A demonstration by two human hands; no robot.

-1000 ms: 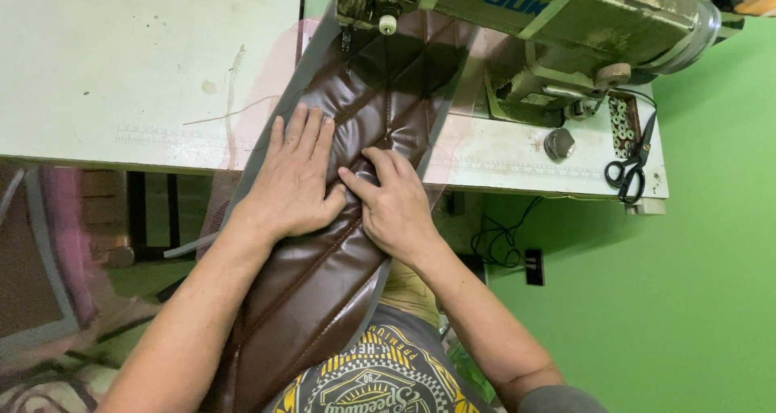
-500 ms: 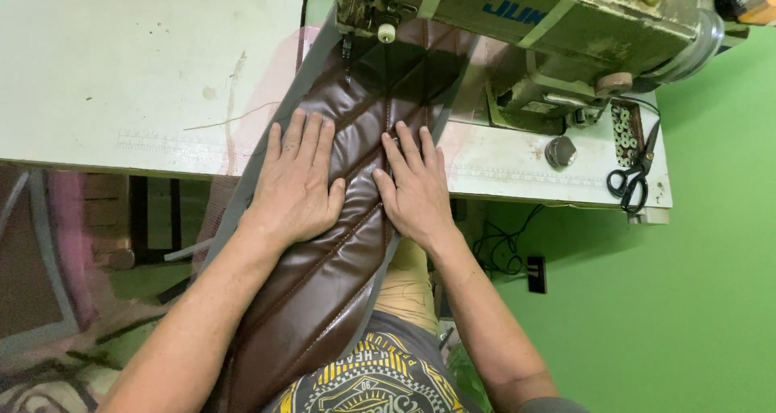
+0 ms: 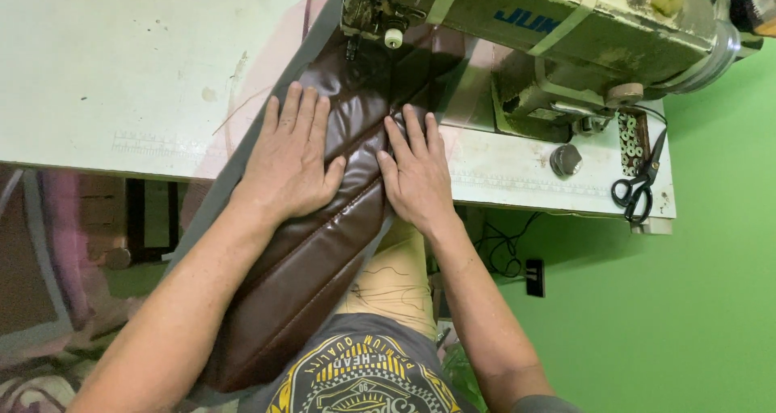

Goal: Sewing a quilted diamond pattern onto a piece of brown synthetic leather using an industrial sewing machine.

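- At the sewing machine [image 3: 517, 33], on the pale desk [image 3: 105, 82], we see a long strip of padded brown leather [image 3: 323, 251] running from under the needle end of the machine down over the desk's near edge towards the person's lap.
- We find the left hand [image 3: 291, 166] lying flat on the leather, just in front of the machine, its fingers [image 3: 303, 110] stretched out and slightly spread, gripping nothing.
- The right hand [image 3: 416, 179] presses flat on the right edge of the same strip, close beside the left hand; its fingers [image 3: 412, 130] are straight and open, pointing towards the machine, and hold nothing.
- Between the two hands we see a stitched seam running along the strip.
- A grey backing cloth [image 3: 234, 170] shows along the left edge of the leather, to the left of the machine's needle end.
- To the right of the machine, at the desk's far end, black scissors [image 3: 638, 187] lie beside a patterned strip.
- A round metal knob [image 3: 566, 160] sits on the desk just below the machine's body.
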